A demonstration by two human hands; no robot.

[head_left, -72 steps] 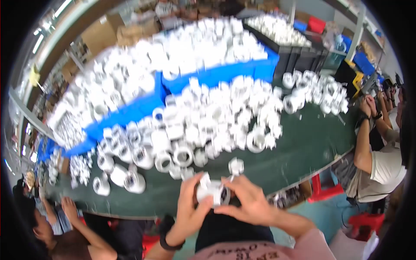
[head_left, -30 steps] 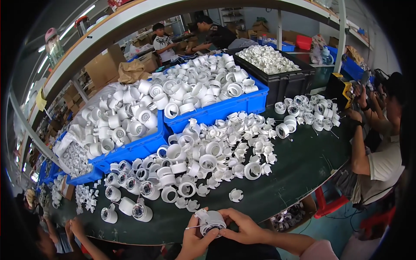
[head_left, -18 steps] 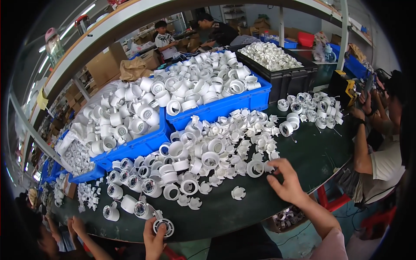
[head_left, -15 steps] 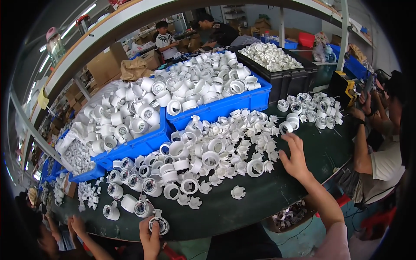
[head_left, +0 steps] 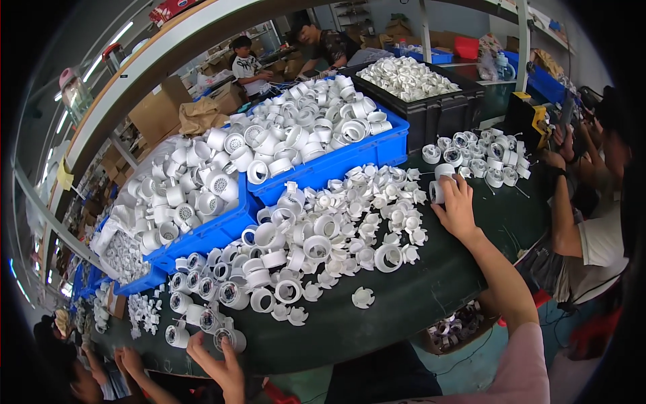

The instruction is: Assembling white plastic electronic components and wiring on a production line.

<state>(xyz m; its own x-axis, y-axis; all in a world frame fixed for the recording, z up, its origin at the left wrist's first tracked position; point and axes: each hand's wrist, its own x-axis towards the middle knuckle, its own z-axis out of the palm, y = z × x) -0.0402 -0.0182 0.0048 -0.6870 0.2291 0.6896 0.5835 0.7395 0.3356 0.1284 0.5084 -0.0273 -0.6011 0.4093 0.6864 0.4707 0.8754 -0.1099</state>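
In the lower left of the frame, the person's left hand (head_left: 219,369) is at a white, cylindrical plastic housing (head_left: 233,338) on the dark green tabletop (head_left: 323,347); whether its fingers grip cannot be told. Parting them evenly would avoid knocking the neighbouring housings. Right of centre, the right hand (head_left: 459,212) curves over a short white plastic cylinder (head_left: 437,192); its hold is hidden too. A light side grip, clear of the white ringed parts with thin leads (head_left: 496,149), seems safest.
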